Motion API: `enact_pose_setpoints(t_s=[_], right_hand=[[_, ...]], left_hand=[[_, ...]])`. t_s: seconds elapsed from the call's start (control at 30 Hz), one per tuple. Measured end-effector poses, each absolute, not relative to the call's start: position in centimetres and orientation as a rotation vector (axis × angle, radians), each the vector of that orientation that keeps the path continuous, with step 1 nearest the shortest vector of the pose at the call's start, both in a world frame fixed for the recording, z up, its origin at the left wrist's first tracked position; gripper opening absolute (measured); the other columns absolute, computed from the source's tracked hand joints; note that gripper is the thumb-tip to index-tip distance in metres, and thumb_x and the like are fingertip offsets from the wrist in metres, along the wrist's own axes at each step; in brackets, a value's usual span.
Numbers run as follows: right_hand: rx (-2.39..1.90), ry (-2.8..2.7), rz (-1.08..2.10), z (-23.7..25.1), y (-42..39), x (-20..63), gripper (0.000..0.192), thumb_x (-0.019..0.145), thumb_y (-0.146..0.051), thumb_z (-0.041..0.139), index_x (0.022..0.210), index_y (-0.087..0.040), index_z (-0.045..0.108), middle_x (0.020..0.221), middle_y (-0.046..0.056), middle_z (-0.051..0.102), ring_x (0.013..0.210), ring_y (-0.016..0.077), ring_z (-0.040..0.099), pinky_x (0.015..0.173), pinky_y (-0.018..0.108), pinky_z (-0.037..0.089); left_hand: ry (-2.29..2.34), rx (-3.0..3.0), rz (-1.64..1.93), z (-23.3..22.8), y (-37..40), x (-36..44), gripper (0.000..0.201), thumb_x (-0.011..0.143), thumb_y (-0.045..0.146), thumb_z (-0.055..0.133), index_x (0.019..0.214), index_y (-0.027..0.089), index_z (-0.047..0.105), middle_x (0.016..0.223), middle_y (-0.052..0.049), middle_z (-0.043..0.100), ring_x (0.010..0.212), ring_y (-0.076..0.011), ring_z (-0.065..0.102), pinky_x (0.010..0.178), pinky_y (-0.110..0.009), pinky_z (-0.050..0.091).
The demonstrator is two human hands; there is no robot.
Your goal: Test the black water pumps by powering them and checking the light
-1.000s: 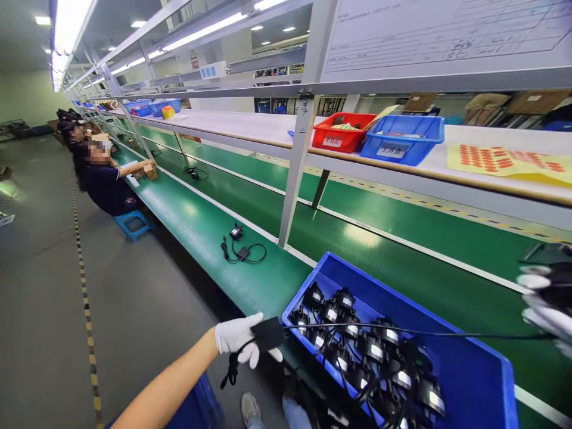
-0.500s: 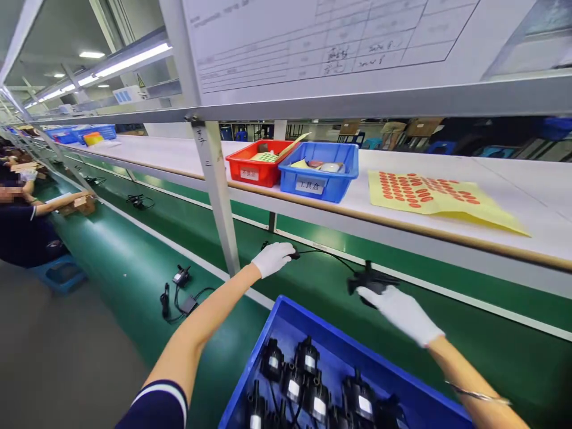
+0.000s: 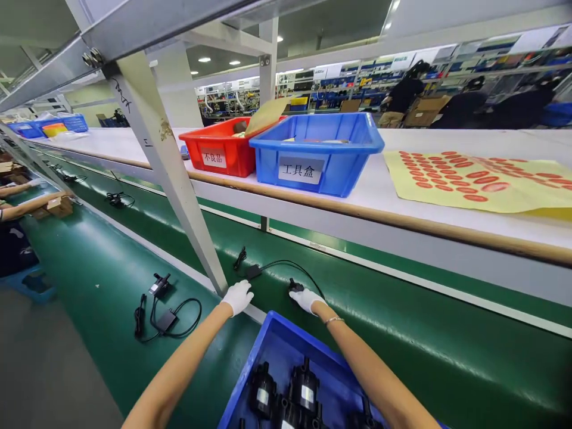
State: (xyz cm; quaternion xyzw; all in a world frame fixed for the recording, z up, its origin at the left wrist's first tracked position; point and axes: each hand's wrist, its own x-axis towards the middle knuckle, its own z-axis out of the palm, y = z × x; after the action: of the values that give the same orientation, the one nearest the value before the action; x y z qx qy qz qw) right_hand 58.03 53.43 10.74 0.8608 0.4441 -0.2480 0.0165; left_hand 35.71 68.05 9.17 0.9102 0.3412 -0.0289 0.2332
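Note:
My right hand (image 3: 308,299), in a white glove, holds a small black pump (image 3: 295,286) low over the green belt beyond the blue tub. From the pump a black cable curves to a black adapter (image 3: 254,271), which lies on the belt near a bundled cord (image 3: 240,257). My left hand (image 3: 238,297), also gloved in white, is empty with its fingers stretched out, beside the foot of the slanted post. In the blue tub (image 3: 271,333) below my hands stand several black pumps with white labels. Another pump (image 3: 159,285) with its adapter (image 3: 167,320) lies on the green bench to the left.
A metal post (image 3: 172,173) rises just left of my hands. On the white shelf (image 3: 393,223) stand a red bin (image 3: 218,146), a blue bin (image 3: 313,152) and a yellow sheet of red stickers (image 3: 473,179). Another person's arms (image 3: 33,205) reach over the bench at far left.
My left hand has let go of the adapter and drawn back toward the post. My right hand has moved left with the pump. The view has shifted and shows more of the room behind.

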Motion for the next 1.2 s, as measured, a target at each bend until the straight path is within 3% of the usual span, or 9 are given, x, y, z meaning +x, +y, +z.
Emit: enact_pose_setpoints(t_s=[0.2, 0.33, 0.57, 0.7, 0.8, 0.9, 1.03, 1.1, 1.2], right_hand=[[2.582, 1.622, -0.549, 15.2, 48.4, 53.9, 0.035, 0.101, -0.036, 0.058, 0.132, -0.018, 0.058, 0.129, 0.010, 0.063, 0.110, 0.0232, 0.065, 0.095, 0.046, 0.055], [2.479, 1.629, -0.539, 15.4, 42.9, 46.8, 0.026, 0.102, -0.036, 0.057, 0.115, -0.015, 0.066, 0.110, 0.006, 0.070, 0.100, 0.0204, 0.068, 0.090, 0.043, 0.057], [2.470, 1.505, -0.563, 15.1, 40.7, 42.1, 0.027, 0.098, -0.034, 0.065, 0.112, -0.012, 0.066, 0.109, 0.008, 0.069, 0.094, 0.0189, 0.069, 0.083, 0.037, 0.059], [2.543, 1.558, -0.409, 19.3, 38.8, 41.3, 0.023, 0.099, -0.033, 0.062, 0.108, -0.013, 0.066, 0.103, 0.005, 0.070, 0.090, 0.0177, 0.068, 0.082, 0.037, 0.058], [2.605, 1.700, -0.238, 24.9, 37.1, 39.4, 0.021, 0.104, -0.027, 0.051, 0.103, -0.012, 0.066, 0.094, 0.005, 0.069, 0.086, 0.0177, 0.067, 0.081, 0.036, 0.055], [2.600, 2.006, -0.131, 31.3, 35.8, 36.3, 0.029, 0.107, -0.025, 0.039, 0.101, -0.012, 0.065, 0.094, 0.010, 0.068, 0.089, 0.0214, 0.064, 0.080, 0.035, 0.049], [2.561, 2.424, -0.220, 36.9, 34.5, 31.5, 0.038, 0.105, -0.042, 0.039, 0.097, -0.017, 0.066, 0.086, 0.010, 0.067, 0.083, 0.0224, 0.061, 0.076, 0.033, 0.045], [2.658, 2.514, -0.351, 37.2, 34.2, 29.3, 0.042, 0.103, -0.051, 0.040, 0.100, -0.019, 0.067, 0.088, 0.009, 0.068, 0.085, 0.0224, 0.062, 0.078, 0.034, 0.047], [2.875, 2.524, -0.700, 35.2, 33.5, 25.1, 0.055, 0.107, -0.052, 0.020, 0.113, -0.019, 0.064, 0.104, 0.010, 0.070, 0.094, 0.0210, 0.066, 0.084, 0.036, 0.052]], left_hand=[[0.914, 2.149, 0.214, 14.9, 60.8, 27.0, 0.034, 0.101, 0.035, 0.042, 0.120, 0.022, 0.066, 0.132, -0.008, 0.066, 0.124, -0.0215, 0.059, 0.114, -0.041, 0.042], [0.984, 1.918, 0.365, 17.5, 54.2, 23.2, 0.038, 0.099, 0.038, 0.037, 0.120, 0.023, 0.065, 0.132, -0.008, 0.065, 0.125, -0.0231, 0.058, 0.114, -0.042, 0.040], [0.918, 1.669, 0.360, 18.1, 48.3, 21.1, 0.032, 0.094, 0.038, 0.045, 0.109, 0.022, 0.069, 0.119, -0.007, 0.071, 0.117, -0.0230, 0.061, 0.111, -0.039, 0.042], [0.895, 1.554, 0.367, 19.2, 48.6, 20.9, 0.029, 0.091, 0.037, 0.052, 0.109, 0.019, 0.068, 0.125, -0.010, 0.067, 0.124, -0.0256, 0.056, 0.118, -0.044, 0.033], [0.781, 1.407, 0.350, 21.3, 48.6, 21.9, 0.036, 0.091, 0.039, 0.057, 0.121, 0.019, 0.063, 0.137, -0.012, 0.061, 0.130, -0.0245, 0.053, 0.120, -0.043, 0.032], [0.602, 1.209, 0.277, 24.2, 47.8, 22.1, 0.047, 0.094, 0.051, 0.052, 0.129, 0.020, 0.060, 0.130, -0.011, 0.066, 0.119, -0.0233, 0.062, 0.108, -0.042, 0.046], [0.472, 0.964, 0.243, 28.0, 45.6, 18.1, 0.059, 0.091, 0.065, 0.052, 0.129, 0.020, 0.061, 0.106, -0.008, 0.072, 0.092, -0.0207, 0.068, 0.083, -0.034, 0.058], [0.452, 0.885, 0.246, 29.5, 44.1, 14.8, 0.066, 0.085, 0.072, 0.057, 0.124, 0.019, 0.062, 0.095, -0.007, 0.071, 0.074, -0.0182, 0.065, 0.061, -0.029, 0.055], [0.431, 0.624, 0.270, 31.3, 41.3, 9.9, 0.068, 0.083, 0.077, 0.054, 0.111, 0.016, 0.066, 0.079, -0.006, 0.066, 0.058, -0.0137, 0.055, 0.043, -0.023, 0.043]])
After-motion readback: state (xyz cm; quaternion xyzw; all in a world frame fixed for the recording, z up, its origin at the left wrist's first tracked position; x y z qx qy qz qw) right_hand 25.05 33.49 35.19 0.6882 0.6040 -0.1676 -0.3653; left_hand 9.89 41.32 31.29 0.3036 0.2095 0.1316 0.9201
